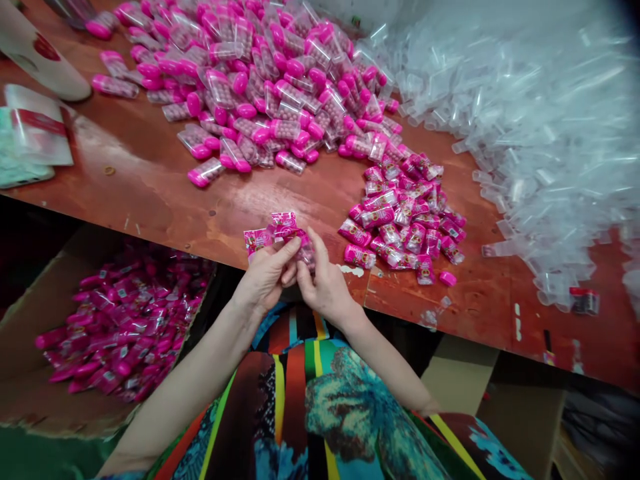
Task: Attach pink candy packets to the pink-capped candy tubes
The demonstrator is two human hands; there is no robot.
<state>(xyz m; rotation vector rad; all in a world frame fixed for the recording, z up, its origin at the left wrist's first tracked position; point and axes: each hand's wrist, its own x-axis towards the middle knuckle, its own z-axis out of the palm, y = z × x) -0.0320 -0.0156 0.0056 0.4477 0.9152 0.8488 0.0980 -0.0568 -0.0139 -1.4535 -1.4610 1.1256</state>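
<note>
Both hands meet at the table's front edge, over the lap. My left hand [270,275] is closed, pinching printed pink plastic sleeves [257,241] between thumb and fingers; the sleeves stick out past the fingertips. Within the fingers of my right hand [325,283] is a small clear candy tube [307,255] with pink colouring, partly hidden by the fingers. The fingertips of both hands touch around it. I cannot tell how far a sleeve covers the tube. Just right of the hands lies a pile of sleeved pink tubes [400,220].
A large heap of bead-filled tubes with pink caps [285,127] covers the back of the table [150,193]. Clear plastic tubes [500,133] are heaped at the right. At lower left, a cardboard box [30,393] holds many sleeved tubes. A loose pink cap [447,279] lies near the front edge.
</note>
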